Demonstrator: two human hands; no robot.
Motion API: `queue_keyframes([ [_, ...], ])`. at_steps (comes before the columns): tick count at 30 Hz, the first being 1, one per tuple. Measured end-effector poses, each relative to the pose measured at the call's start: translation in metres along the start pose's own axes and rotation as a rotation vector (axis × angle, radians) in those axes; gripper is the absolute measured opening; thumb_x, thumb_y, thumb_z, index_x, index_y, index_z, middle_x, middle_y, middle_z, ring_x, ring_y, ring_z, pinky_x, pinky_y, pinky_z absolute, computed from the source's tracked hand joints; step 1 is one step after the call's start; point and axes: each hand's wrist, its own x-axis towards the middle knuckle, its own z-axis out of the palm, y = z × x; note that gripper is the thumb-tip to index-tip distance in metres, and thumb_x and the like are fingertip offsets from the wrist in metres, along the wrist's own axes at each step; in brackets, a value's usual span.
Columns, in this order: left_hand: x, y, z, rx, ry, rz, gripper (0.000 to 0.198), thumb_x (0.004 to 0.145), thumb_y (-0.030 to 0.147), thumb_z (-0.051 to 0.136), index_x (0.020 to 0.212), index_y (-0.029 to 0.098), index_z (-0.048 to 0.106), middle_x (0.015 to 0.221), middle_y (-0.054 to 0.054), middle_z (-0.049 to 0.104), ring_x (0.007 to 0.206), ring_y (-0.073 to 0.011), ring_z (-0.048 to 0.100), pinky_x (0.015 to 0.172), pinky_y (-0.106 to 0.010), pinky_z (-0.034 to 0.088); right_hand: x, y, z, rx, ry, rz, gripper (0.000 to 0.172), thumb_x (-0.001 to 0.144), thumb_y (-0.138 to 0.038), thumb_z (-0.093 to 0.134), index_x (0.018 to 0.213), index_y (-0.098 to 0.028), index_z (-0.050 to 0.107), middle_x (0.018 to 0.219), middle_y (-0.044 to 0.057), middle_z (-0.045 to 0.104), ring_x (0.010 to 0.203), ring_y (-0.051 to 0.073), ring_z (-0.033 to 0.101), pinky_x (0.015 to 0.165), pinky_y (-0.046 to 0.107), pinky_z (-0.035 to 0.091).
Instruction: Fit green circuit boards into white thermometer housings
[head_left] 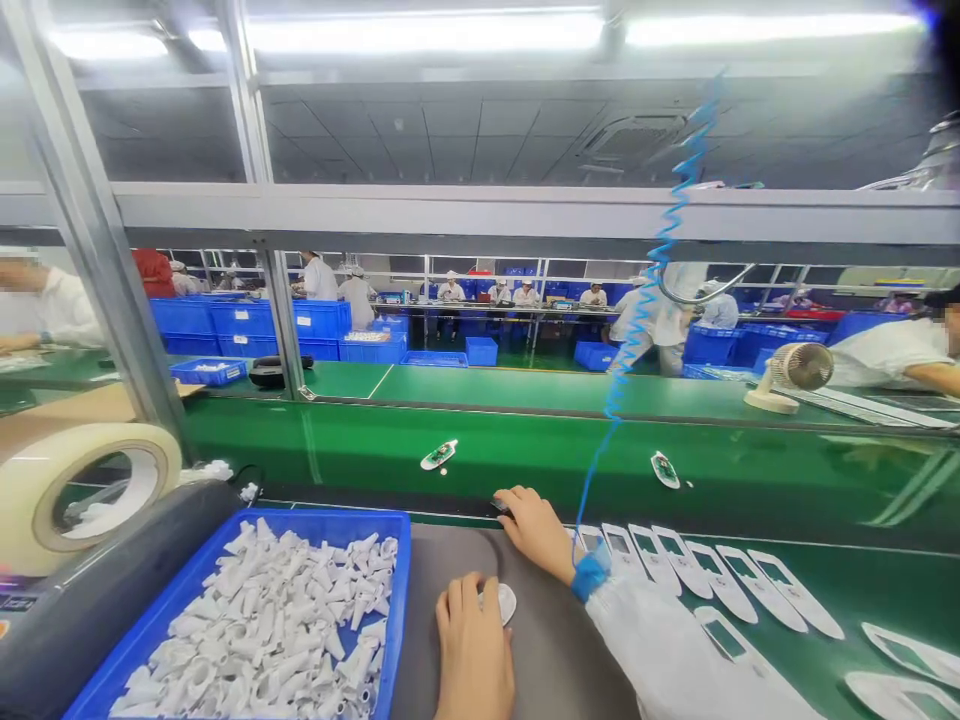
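At left we find a blue plastic tray [401,600] heaped with white moulded plastic parts [262,620], open-topped, apparently for easy reach. Our left hand [474,645] curves its grip narrowly over a smooth white oval piece [508,603] on a grey mat [442,550]; whether it holds, we cannot tell. Our right hand [536,533], wearing a blue wrist strap [591,577], sets a narrow grip on a small dark part [500,507], whose hold we also cannot confirm, beside white windowed plastic shells [724,582], fanned in a row, apparently to keep them separate.

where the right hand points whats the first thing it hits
Probably the dark strip along the near edge of the green conveyor, just beyond the right hand; depth is unclear.
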Motion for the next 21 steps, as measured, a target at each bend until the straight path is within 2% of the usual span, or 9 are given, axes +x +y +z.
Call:
queue_keyframes([
  [5,0.002,-0.002,0.001,-0.053,-0.062,-0.018,0.04,0.066,0.015,0.047,0.106,0.019,0.052,0.113,-0.009,0.048,0.103,-0.0258,0.037,0.089,-0.04,0.021,0.024,0.013,0.016,0.109,0.006,0.042,0.013,0.069,-0.014,0.051,0.075,-0.019,0.062,0.081,0.006,0.062,0.082,0.023,0.053,0.069,0.031,0.038],
  [8,0.001,-0.001,-0.001,-0.071,-0.071,-0.021,0.041,0.066,0.014,0.046,0.106,0.018,0.052,0.114,-0.01,0.047,0.103,-0.0265,0.036,0.089,-0.04,0.02,0.032,0.02,0.011,0.222,-0.003,0.062,0.015,0.069,-0.014,0.048,0.067,-0.02,0.062,0.074,0.003,0.065,0.076,0.02,0.057,0.068,0.028,0.039],
  [11,-0.001,0.002,-0.004,-0.114,-0.058,-0.035,0.043,0.065,0.012,0.046,0.107,0.017,0.052,0.113,-0.01,0.047,0.103,-0.0274,0.036,0.09,-0.041,0.019,0.029,0.014,-0.002,0.342,0.011,0.107,0.018,0.072,-0.019,0.043,0.065,-0.018,0.06,0.064,0.003,0.063,0.064,0.018,0.058,0.062,0.027,0.041],
  [15,-0.003,0.007,-0.006,-0.345,0.053,-0.041,0.043,0.073,0.013,0.036,0.116,0.014,0.043,0.113,-0.011,0.048,0.103,-0.0245,0.038,0.09,-0.037,0.022,-0.006,-0.013,-0.024,0.563,-0.003,0.099,0.03,0.077,-0.035,0.033,0.076,-0.017,0.056,0.058,0.001,0.06,0.053,0.014,0.056,0.052,0.024,0.043],
  [17,-0.004,0.01,-0.003,-0.477,0.1,-0.029,0.042,0.077,0.015,0.031,0.118,0.012,0.04,0.112,-0.012,0.048,0.103,-0.0229,0.039,0.088,-0.033,0.026,-0.034,-0.025,-0.031,0.852,-0.073,0.133,0.028,0.074,-0.041,0.041,0.081,-0.017,0.054,0.056,0.0,0.058,0.054,0.015,0.056,0.051,0.024,0.044],
  [19,-0.004,0.013,0.002,-0.58,0.097,-0.01,0.037,0.078,0.017,0.031,0.112,0.012,0.045,0.107,-0.012,0.051,0.099,-0.0218,0.042,0.086,-0.031,0.029,-0.062,-0.032,-0.032,1.052,-0.109,0.229,0.03,0.069,-0.045,0.048,0.084,-0.019,0.054,0.064,0.002,0.061,0.062,0.017,0.058,0.056,0.025,0.047],
  [21,-0.006,0.014,0.009,-0.631,0.042,-0.003,0.031,0.076,0.017,0.035,0.102,0.013,0.052,0.099,-0.011,0.056,0.092,-0.0212,0.047,0.082,-0.03,0.032,-0.083,-0.032,-0.026,1.184,-0.108,0.351,0.034,0.065,-0.049,0.052,0.083,-0.02,0.054,0.069,0.004,0.062,0.067,0.019,0.059,0.059,0.025,0.048],
])
